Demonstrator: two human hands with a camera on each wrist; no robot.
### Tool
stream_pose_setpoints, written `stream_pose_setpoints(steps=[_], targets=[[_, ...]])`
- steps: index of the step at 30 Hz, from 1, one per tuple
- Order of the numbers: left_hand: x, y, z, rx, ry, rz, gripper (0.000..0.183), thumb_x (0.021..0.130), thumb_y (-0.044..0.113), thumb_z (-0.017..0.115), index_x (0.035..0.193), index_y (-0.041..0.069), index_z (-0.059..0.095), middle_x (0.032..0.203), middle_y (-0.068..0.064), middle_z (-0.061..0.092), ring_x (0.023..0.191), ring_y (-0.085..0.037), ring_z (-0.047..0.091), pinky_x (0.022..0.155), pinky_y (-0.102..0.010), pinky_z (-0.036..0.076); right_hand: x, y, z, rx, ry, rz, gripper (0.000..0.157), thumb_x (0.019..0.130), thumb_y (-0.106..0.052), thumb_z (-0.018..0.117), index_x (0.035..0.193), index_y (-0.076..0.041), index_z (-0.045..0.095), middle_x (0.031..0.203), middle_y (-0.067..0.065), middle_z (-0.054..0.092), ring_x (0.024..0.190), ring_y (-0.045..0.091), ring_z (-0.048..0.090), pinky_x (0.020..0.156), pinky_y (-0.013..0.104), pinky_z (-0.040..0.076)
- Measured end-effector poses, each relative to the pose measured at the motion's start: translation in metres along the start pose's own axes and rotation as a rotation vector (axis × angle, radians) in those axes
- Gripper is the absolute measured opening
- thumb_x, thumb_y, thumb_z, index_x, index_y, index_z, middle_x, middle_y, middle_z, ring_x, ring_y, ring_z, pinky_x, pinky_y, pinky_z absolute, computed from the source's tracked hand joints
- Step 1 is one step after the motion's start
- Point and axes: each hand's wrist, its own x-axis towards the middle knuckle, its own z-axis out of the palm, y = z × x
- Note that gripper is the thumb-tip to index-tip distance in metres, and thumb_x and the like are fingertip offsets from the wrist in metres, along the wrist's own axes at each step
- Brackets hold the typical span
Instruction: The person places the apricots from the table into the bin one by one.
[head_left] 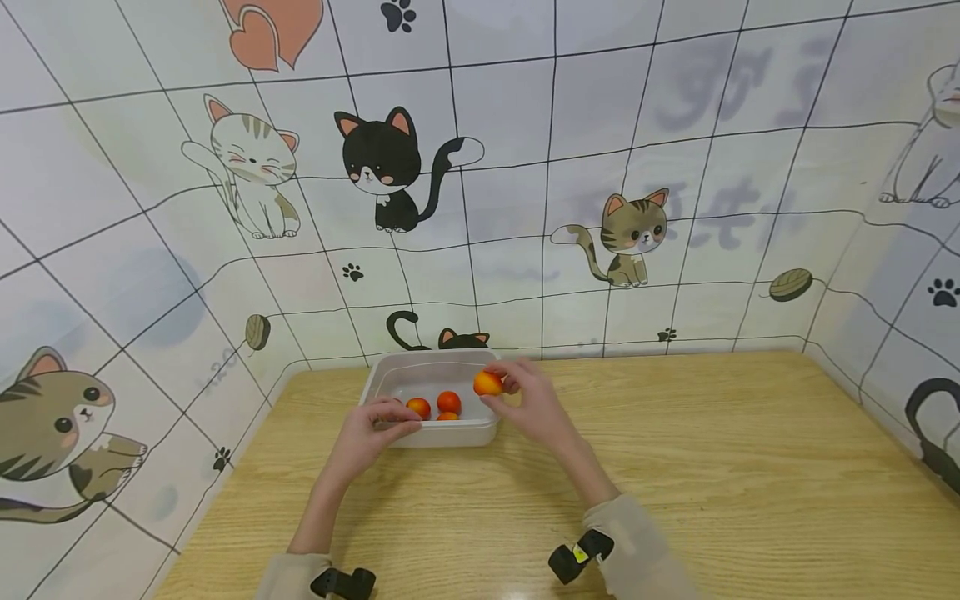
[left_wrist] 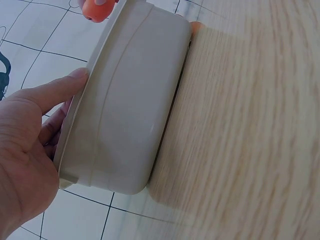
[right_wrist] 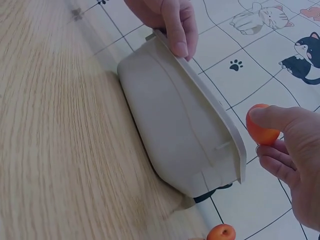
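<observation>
A pale plastic bin (head_left: 465, 435) stands on the table with several small orange-red fruits (head_left: 449, 402) inside. My left hand (head_left: 372, 433) grips its front rim near the left corner; in the left wrist view the thumb lies on the rim and the fingers go behind it. Above the bin's right end, my right hand (head_left: 531, 404) pinches an orange-red fruit (right_wrist: 262, 125) between thumb and fingertips. Low in the right wrist view another fruit (right_wrist: 221, 232) shows just past the bin's right end, hidden in the head view.
The bin sits at the back of a wooden table (head_left: 675, 467), close to a wall (head_left: 510, 250) printed with cats and grid lines. Bare wood lies in front and to the right. Black cameras are strapped to both wrists.
</observation>
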Motion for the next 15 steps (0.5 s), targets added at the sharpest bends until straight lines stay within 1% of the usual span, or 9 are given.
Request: stream_pose_setpoints(steps=[4,8,15], targets=[[0.0002,0.0003,0.0005,0.007,0.001,-0.004,0.004,0.086,0.019,0.082,0.09,0.019,0.08,0.093,0.005,0.068,0.096,-0.019,0.059,0.084,-0.032,0.048,-0.0002,-0.0048,0.0039,-0.014,-0.015,0.02,0.036,0.085,-0.01,0.082,0.119,-0.007,0.069,0.107,0.006,0.062,0.087,0.023,0.06,0.078,0.041,0.055],[0.0006,0.0007,0.0005,0.011,0.001,-0.001,0.005,0.087,0.019,0.082,0.091,0.018,0.08,0.094,0.005,0.068,0.096,-0.019,0.059,0.084,-0.032,0.048,-0.0013,-0.0069,0.007,-0.013,-0.02,0.023,0.036,0.087,-0.009,0.081,0.12,-0.006,0.068,0.108,0.006,0.062,0.087,0.024,0.061,0.079,0.039,0.055],[0.0003,-0.0001,0.0,0.011,-0.001,0.011,0.009,0.087,0.019,0.081,0.093,0.013,0.08,0.094,0.005,0.068,0.097,-0.02,0.059,0.084,-0.032,0.048,-0.0015,-0.0046,0.0087,-0.008,-0.017,0.019,0.035,0.088,-0.007,0.079,0.121,-0.007,0.068,0.107,0.005,0.062,0.087,0.02,0.06,0.082,0.046,0.055]])
